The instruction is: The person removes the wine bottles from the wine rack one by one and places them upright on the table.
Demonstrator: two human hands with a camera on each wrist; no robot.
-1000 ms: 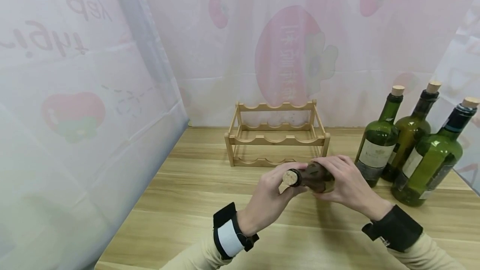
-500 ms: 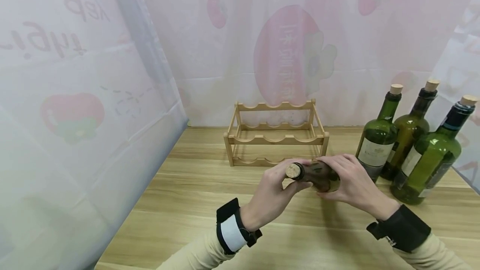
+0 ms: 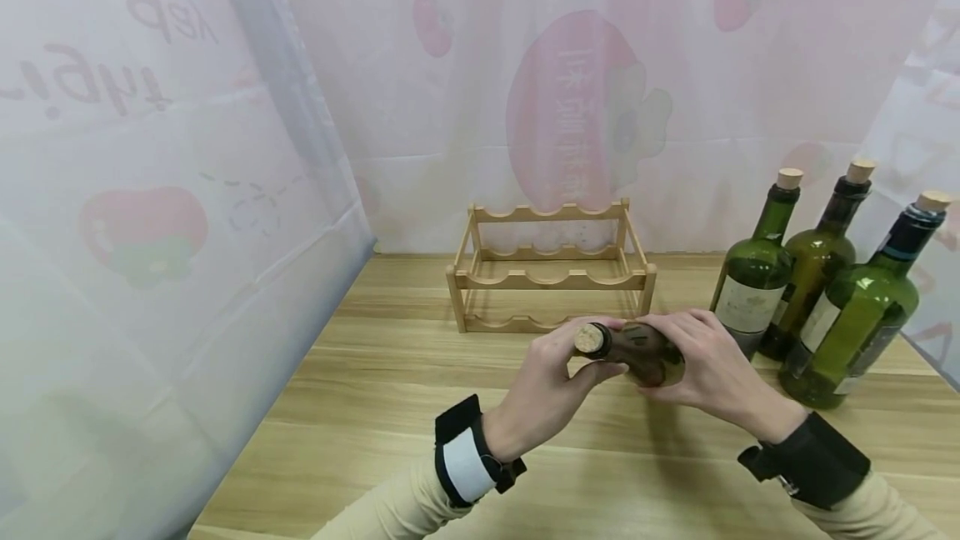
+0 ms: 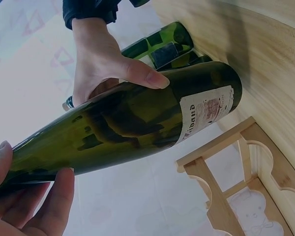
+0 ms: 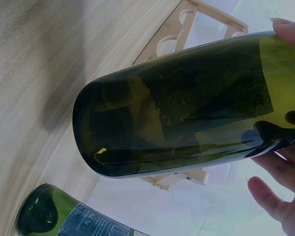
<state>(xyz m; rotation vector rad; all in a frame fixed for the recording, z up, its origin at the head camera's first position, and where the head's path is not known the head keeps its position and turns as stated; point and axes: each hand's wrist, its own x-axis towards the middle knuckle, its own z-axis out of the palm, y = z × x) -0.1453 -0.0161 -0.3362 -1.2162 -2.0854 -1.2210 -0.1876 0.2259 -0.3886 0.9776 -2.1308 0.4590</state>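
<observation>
A dark green wine bottle point(image 3: 637, 350) with a cork point(image 3: 588, 338) is held tilted over the table, its neck toward me and to the left. My left hand point(image 3: 542, 390) grips it around the neck. My right hand point(image 3: 708, 369) holds the body between thumb and fingers. In the left wrist view, a pale label point(image 4: 206, 110) shows near the bottle's base. The right wrist view has the bottle's base above the tabletop, with fingertips point(image 5: 268, 196) of my right hand at its side. Just beyond the hands stands a two-tier wooden wine rack point(image 3: 555, 280) with scalloped rails, no bottle in it.
Three corked green bottles stand upright at the right: a near-left one point(image 3: 752, 282), one behind point(image 3: 821, 261), and a right one point(image 3: 855, 319). Printed curtains point(image 3: 420, 107) hang behind and at the sides of the wooden table point(image 3: 360, 407).
Both hands have shifted slightly to the right together with the tilted bottle. Their hold on it looks the same, and the rack and standing bottles stay in place.
</observation>
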